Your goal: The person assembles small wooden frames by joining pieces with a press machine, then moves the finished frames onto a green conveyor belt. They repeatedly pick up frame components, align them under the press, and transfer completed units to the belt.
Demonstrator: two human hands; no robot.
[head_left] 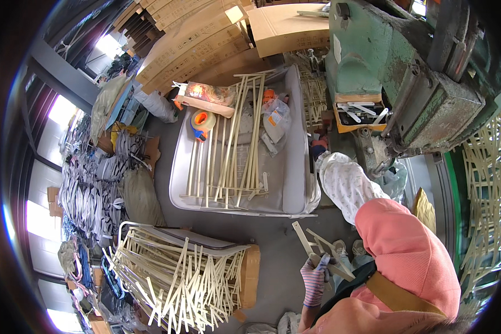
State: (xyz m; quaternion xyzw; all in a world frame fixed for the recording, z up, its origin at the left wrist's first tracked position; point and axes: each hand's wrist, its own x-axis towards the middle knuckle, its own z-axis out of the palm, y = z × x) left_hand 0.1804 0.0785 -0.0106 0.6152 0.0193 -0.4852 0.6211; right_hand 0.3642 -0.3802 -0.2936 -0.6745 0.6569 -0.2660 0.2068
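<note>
My left hand (314, 281), in a striped glove with dark fingertips, is closed around a few cream flat bars (302, 238) at the lower middle. The bars fan out above and to the right of the fist, and one shows a hole near its end. My right arm, in a pink sleeve and a white patterned sleeve cover (348, 181), reaches forward beside the green machine (367, 61). At its far end, my right hand (319, 149) shows only as a small dark patch between the machine and the grey tub (295, 167). Its fingers cannot be made out.
Long cream bars (226, 150), a tape roll (204, 119) and plastic bags lie in the tub. Many more bars (189, 284) fill a holder at lower left. Cardboard boxes (195, 50) stand behind; an orange-edged tray (362, 111) of small parts sits on the machine.
</note>
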